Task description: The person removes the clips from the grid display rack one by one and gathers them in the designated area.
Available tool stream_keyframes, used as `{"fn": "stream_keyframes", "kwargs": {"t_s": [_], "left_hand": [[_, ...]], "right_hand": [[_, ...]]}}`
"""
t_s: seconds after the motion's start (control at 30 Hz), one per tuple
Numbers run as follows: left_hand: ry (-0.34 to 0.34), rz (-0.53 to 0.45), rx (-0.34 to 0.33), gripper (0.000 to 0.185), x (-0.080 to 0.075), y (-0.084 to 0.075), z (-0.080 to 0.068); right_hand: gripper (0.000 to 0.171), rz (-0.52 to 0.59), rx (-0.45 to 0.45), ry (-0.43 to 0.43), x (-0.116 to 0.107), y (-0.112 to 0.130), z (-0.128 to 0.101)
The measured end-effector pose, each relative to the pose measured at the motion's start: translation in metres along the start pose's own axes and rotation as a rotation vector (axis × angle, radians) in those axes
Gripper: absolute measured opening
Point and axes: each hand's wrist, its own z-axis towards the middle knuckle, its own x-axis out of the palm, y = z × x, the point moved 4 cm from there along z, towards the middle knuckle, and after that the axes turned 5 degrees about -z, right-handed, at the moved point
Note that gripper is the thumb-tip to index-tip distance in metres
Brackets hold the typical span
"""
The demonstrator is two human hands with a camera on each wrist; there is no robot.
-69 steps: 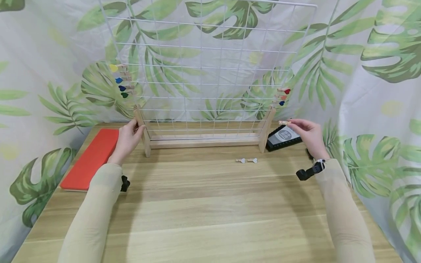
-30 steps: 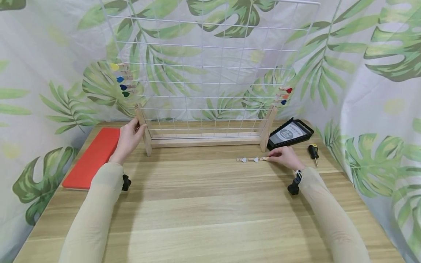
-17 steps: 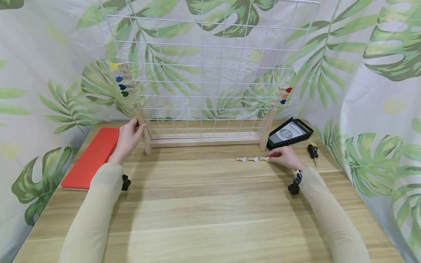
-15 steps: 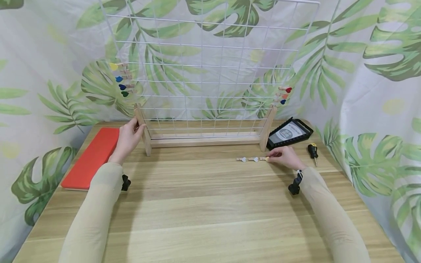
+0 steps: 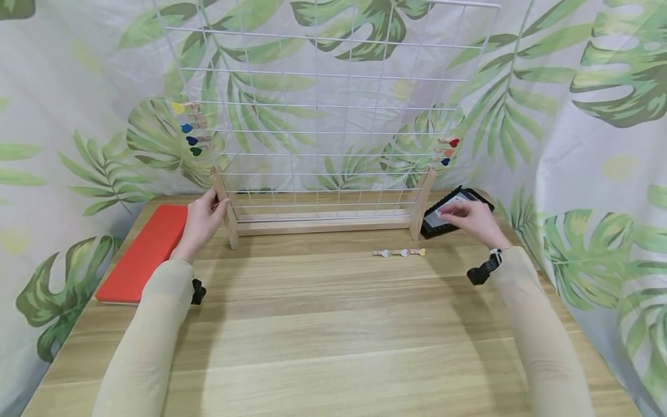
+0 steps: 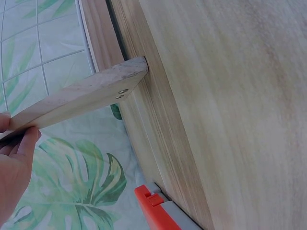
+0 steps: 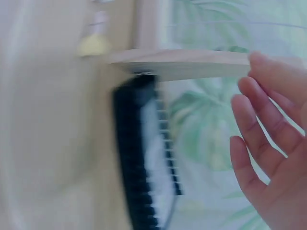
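Note:
My left hand point(image 5: 200, 223) grips the left wooden upright point(image 6: 81, 93) of a white wire grid rack point(image 5: 333, 107), thumb and fingers on either side of the wood. In the head view my right hand point(image 5: 474, 220) hovers in front of the black tray-like case point(image 5: 435, 226), beside the right upright point(image 5: 422, 202). The right wrist view shows its fingers point(image 7: 247, 112) loosely bent, holding nothing. Two clothespins with white hearts point(image 5: 384, 253) and one with a yellow heart point(image 5: 421, 252) lie in a row on the table, before the rack's right foot.
Several heart clothespins point(image 5: 191, 141) in yellow, blue and green are clipped along the grid's left edge. Others, with a red heart point(image 5: 454, 143), an orange one and a dark blue one, hang on its right edge. A flat red case point(image 5: 146, 255) lies left of the rack.
My right hand set the yellow-heart clothespin down at the right end of the row, let go, then rose back and right, now covering part of the black case. The left hand stayed on the upright.

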Motion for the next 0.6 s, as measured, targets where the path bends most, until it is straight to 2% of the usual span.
{"fn": "stream_keyframes", "kwargs": {"t_s": [0.17, 0.3, 0.6], "left_hand": [[-0.002, 0.000, 0.012, 0.023, 0.000, -0.001, 0.000], [-0.001, 0.004, 0.020, 0.023, -0.001, -0.001, 0.000], [-0.006, 0.009, 0.025, 0.022, -0.001, 0.002, 0.000]], "right_hand": [[0.033, 0.173, 0.029, -0.161, -0.034, 0.015, 0.008], [0.038, 0.268, 0.049, -0.256, -0.053, 0.027, 0.017], [0.040, 0.401, 0.070, -0.338, -0.071, 0.061, 0.030]]}}
